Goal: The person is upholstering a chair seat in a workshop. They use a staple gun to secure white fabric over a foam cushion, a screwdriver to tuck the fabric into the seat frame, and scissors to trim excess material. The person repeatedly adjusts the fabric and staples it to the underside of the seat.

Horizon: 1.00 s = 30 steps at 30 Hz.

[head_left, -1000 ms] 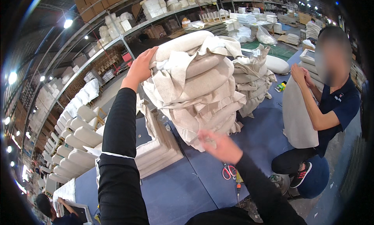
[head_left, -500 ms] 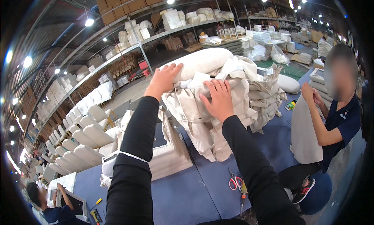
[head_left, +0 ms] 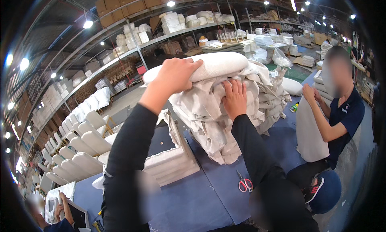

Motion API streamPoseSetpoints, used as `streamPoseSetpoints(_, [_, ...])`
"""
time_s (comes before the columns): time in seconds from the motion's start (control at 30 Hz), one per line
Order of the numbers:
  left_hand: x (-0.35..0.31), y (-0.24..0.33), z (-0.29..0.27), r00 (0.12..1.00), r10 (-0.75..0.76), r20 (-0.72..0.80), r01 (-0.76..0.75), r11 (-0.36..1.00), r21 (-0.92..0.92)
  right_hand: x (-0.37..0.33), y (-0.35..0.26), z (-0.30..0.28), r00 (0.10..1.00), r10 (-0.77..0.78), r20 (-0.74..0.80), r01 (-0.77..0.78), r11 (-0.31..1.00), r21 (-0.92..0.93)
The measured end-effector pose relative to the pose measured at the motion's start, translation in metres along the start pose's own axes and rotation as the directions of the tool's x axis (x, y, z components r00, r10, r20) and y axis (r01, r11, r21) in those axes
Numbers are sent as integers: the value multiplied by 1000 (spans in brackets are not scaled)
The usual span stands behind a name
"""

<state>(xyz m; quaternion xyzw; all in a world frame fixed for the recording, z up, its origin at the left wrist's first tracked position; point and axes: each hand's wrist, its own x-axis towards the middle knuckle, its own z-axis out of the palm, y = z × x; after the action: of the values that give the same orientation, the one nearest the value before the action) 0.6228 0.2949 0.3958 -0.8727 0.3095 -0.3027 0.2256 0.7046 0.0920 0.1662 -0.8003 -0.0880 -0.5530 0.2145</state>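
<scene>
A cream fabric-covered pad point(head_left: 223, 63), long and rounded like a chair back, lies across the top of a tall stack of upholstery pieces. My left hand point(head_left: 176, 76) wraps over its near side, and the pad's far left end sticks out beyond my wrist. Just below the pad, my right hand point(head_left: 235, 100) has its fingers bent into the loose cream fabric point(head_left: 209, 99), which hangs in folds down the stack. Its fingertips are partly sunk in the folds. Red-handled scissors point(head_left: 245, 185) lie on the blue table point(head_left: 189, 206) near my right forearm.
Stacked cream padded frames point(head_left: 173, 165) stand left of the fabric pile. At right a seated co-worker point(head_left: 345, 115) holds a light pad point(head_left: 311, 131); another person point(head_left: 60, 220) works at lower left. Rows of cream chairs point(head_left: 86, 161) stand beyond the table, with storage shelves point(head_left: 148, 43) behind.
The top pad has shifted so its left end shows past my left hand, which has moved right along it. My right hand has moved slightly right, its fingers drawn closer together. The view has shifted.
</scene>
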Motion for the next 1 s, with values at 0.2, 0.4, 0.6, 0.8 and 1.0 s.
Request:
streamPoseSetpoints(0.2, [-139,63,-90,975,-44,-218,-7,973,-230,-26,101,29,999,44,15,-46,951,307])
streamPoseSetpoints(0.4, [-274,108,-36,928,-331,-170,236,876,-420,-180,-11,-38,506,607,614,-715,-104,692])
streamPoseSetpoints(0.6, [-354,201,127,766,-635,-106,403,601,-691,-156,-70,-101,586,116,802,-525,-700,484])
streamPoseSetpoints(0.8, [-392,261,242,694,-716,-74,412,479,-775,-139,-101,-98,709,239,664,-705,213,676])
streamPoseSetpoints(1.0, [-368,224,223,337,-690,641,-43,-692,-721,-222,-86,-146,701,-9,713,-618,490,614])
